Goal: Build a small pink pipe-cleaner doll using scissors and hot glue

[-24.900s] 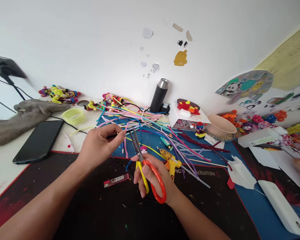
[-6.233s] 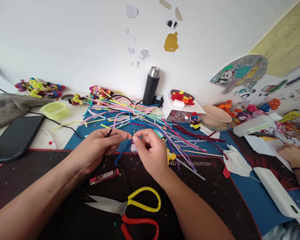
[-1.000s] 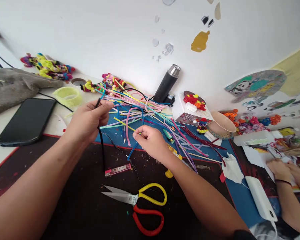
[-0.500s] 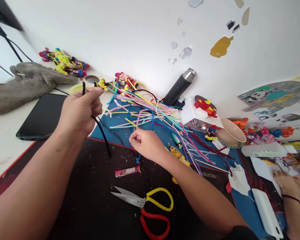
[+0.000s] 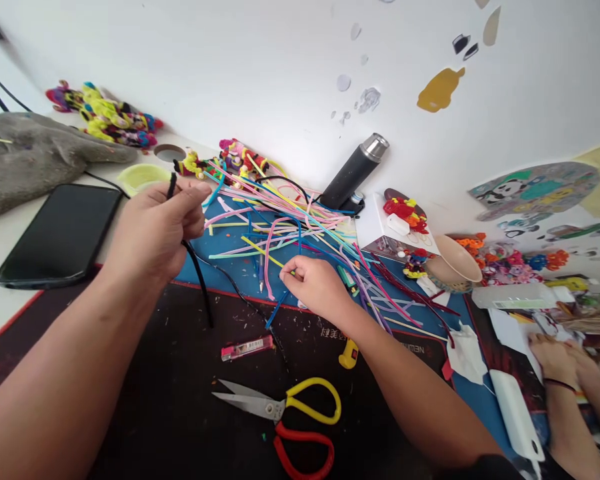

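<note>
My left hand (image 5: 155,227) is closed around a black pipe cleaner (image 5: 200,287). Its short end pokes up above the thumb, and the longer part hangs down over the dark mat. My right hand (image 5: 310,283) is closed with thumb and forefinger pinched, above the front of the pipe cleaner pile; whatever it may hold is hidden. A yellow pipe cleaner (image 5: 260,251) and a blue pipe cleaner (image 5: 277,310) lie close by its fingertips. Pink, yellow, blue and purple pipe cleaners (image 5: 280,200) are heaped beyond. Scissors (image 5: 270,407) with yellow and red handles lie partly spread below, near a pink lighter (image 5: 247,348).
A phone (image 5: 57,230) and a pale yellow dish (image 5: 143,177) are at left. Behind the pile leans a black flask (image 5: 353,173), beside a white box (image 5: 380,227) and a bowl (image 5: 453,263). At right, another person's hands (image 5: 555,360) rest near papers.
My right hand has moved a little right, uncovering a pink pipe cleaner's end and a pen tip. My left hand still grips the black pipe cleaner. The view has shifted slightly.
</note>
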`<state>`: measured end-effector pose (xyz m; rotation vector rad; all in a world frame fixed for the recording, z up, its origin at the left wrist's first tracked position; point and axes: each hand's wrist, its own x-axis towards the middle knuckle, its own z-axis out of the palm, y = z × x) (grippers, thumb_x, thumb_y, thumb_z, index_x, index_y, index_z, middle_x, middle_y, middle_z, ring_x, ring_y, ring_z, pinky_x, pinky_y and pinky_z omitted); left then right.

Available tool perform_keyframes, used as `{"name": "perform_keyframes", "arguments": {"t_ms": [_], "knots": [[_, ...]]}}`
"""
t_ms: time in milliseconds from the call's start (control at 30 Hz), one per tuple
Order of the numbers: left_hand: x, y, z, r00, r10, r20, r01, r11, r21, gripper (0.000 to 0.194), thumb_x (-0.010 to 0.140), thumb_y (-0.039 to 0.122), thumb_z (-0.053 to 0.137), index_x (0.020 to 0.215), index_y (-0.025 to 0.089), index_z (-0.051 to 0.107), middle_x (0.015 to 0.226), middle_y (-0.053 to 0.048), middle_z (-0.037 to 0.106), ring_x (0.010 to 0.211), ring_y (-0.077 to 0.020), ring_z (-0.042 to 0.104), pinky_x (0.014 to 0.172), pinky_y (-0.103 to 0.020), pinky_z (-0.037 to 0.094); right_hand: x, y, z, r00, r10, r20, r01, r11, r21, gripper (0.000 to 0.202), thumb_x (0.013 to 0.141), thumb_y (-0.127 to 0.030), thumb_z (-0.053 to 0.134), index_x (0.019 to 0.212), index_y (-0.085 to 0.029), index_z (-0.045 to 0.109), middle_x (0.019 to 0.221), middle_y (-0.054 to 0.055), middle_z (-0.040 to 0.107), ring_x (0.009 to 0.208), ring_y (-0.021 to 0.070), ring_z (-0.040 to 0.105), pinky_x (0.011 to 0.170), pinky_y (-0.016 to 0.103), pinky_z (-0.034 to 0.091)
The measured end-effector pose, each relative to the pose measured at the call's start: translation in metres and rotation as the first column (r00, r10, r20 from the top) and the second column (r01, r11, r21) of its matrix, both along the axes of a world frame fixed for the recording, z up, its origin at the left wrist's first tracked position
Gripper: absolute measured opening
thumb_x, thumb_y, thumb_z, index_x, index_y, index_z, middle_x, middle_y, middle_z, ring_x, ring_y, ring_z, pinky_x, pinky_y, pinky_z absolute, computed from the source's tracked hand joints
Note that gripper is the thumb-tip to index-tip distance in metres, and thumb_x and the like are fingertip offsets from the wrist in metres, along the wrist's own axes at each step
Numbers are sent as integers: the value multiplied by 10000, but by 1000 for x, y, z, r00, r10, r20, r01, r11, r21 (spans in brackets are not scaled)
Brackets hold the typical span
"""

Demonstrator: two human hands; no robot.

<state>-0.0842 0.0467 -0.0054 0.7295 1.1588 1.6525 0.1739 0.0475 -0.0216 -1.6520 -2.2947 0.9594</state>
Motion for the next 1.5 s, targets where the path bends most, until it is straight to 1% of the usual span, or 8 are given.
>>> {"name": "perform_keyframes", "arguments": {"t_ms": [133,267,433,700,900,1100,1300,1500], "knots": [[5,0,-1,1000,-22,-13,22,1000,10,294,801,246,885,728,195,605,575,98,319,511,-75,233,484,-268,162,-4,0,-2,995,54,89,-58,997,43,118,958,-209,691,937,-237,803,655,-37,675,577,156,556,612,300,319],[8,0,0,1000,-10,-3,10,1000,6,320,789,231,903,712,198,594,576,93,327,511,-72,232,475,-262,154,-11,2,-3,982,101,157,-114,991,73,128,953,-191,696,925,-245,809,705,-12,719,628,175,591,604,310,301],[10,-2,2,1000,-21,-1,21,1000,-8,379,801,231,899,678,202,542,592,87,323,520,-71,237,481,-262,164,-12,5,-4,977,108,185,-122,991,63,131,963,-202,693,915,-244,807,730,-1,738,659,187,612,606,312,305],[14,-3,3,999,-33,1,33,999,-6,375,813,206,878,662,195,535,588,87,329,517,-68,245,487,-253,171,-14,6,-2,968,117,224,-132,990,51,143,977,-196,687,932,-239,815,808,29,786,749,220,673,622,325,315],[15,-3,0,999,-38,0,38,999,-9,404,840,179,844,635,201,496,580,81,344,511,-66,245,477,-235,174,-14,6,3,969,99,227,-115,992,56,173,1006,-193,668,958,-233,830,855,42,816,751,220,687,624,323,321],[14,0,-7,999,-33,-4,33,999,11,405,814,184,845,626,211,487,576,84,349,500,-65,234,458,-223,172,-8,4,10,982,52,183,-53,999,1,230,1049,-211,620,1118,-195,839,765,20,778,626,183,621,619,308,328],[14,0,-10,999,-41,-9,42,999,22,460,835,163,826,600,221,434,585,74,364,505,-67,253,455,-220,184,0,1,9,984,87,157,-89,996,5,198,1041,-203,647,983,-222,836,727,-7,754,596,159,596,623,304,307],[16,0,-12,997,-63,-32,64,998,19,307,848,173,813,679,199,559,585,83,364,499,-68,256,447,-214,186,0,0,7,985,111,134,-114,993,15,194,1047,-204,649,998,-222,836,741,-3,765,636,167,622,644,295,327]]}}
